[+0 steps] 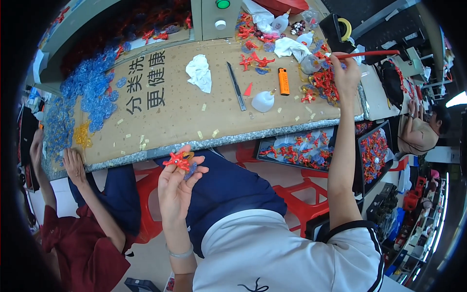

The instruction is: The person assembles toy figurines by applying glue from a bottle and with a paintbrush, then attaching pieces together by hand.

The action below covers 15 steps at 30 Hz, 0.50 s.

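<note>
Figurine (178, 162), red with yellow and blue parts, sits left of the frame's centre, pinched in the fingertips of the left hand (174, 189). At upper right, the right hand (346, 78) grips a red stick (375, 53) beside heaped red pieces (325, 83); an orange lighter (283, 81) lies nearby.

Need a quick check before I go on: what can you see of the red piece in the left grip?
The red piece is small, glossy and plastic-looking, with several branching, limb-like parts and a small pale-and-dark spot. A translucent yellow-amber part shows on its right side and a bluish one below; how they join is unclear. It is held raised at the fingertips of the left grip, in front of the table's near edge. Fingers hide part of it.
</note>
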Each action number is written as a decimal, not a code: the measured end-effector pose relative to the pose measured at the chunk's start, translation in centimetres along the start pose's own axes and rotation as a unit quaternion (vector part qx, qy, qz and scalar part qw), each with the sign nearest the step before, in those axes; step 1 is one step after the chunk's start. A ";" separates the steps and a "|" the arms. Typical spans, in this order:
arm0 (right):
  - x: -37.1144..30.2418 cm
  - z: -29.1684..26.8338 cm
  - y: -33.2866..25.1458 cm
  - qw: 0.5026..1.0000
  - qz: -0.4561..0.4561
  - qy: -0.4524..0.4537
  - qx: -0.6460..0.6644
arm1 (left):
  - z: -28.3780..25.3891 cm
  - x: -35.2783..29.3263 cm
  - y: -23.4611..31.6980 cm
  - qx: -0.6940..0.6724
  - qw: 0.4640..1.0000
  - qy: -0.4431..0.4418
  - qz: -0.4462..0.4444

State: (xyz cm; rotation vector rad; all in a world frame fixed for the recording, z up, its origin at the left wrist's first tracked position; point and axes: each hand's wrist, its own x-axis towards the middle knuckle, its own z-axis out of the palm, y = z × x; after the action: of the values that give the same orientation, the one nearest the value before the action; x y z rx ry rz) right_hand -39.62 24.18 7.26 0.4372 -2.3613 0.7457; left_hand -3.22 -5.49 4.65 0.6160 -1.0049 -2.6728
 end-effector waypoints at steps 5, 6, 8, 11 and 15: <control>-0.5 3.3 1.0 0.993 -0.061 -0.072 -0.070 | 0.9 -0.6 -0.6 0.030 0.998 0.049 -0.014; -0.5 2.5 -0.5 0.996 -0.045 -0.036 -0.071 | 0.9 -0.6 -0.7 0.039 0.997 0.061 -0.018; -0.4 -0.6 -2.1 0.998 -0.021 0.033 0.048 | 0.4 -0.3 -1.2 0.018 1.000 0.011 -0.015; -2.8 -4.2 -9.5 0.947 -0.042 0.041 0.315 | 1.0 -0.3 -0.9 -0.003 1.000 -0.018 -0.010; -8.0 -5.3 -18.4 0.807 -0.065 -0.211 0.548 | 0.2 -0.6 -0.5 0.017 0.999 -0.029 -0.023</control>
State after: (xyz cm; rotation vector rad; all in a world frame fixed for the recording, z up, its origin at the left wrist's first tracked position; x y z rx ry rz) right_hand -22.49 13.95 12.95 1.3285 -1.9648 2.0959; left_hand -2.79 -4.78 4.59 0.5778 -1.0648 -2.7344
